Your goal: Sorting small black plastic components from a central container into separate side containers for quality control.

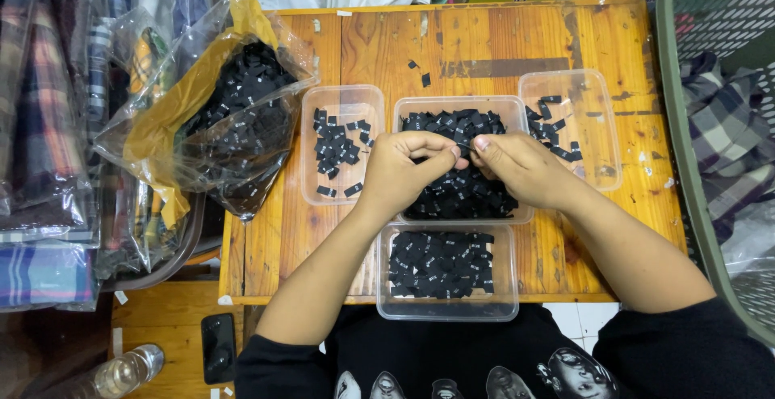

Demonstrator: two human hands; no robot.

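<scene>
My left hand (404, 169) and my right hand (517, 169) meet over the middle clear plastic tray (402, 108), which is heaped with small black fabric labels (464, 193). Both hands pinch one small black label (467, 147) between thumb and fingertips. A tray at the left (311, 149) holds a thin scatter of labels. The tray at the right (601, 125) holds only a few. The near tray (448, 309) by my body has labels lying flat in a layer.
A clear plastic bag (218, 116) full of black labels lies at the table's left edge. Bagged plaid fabrics (44, 149) are stacked on the left. A green laundry basket (686, 149) with plaid cloth stands on the right. A phone (218, 346) and a bottle (121, 375) lie lower left.
</scene>
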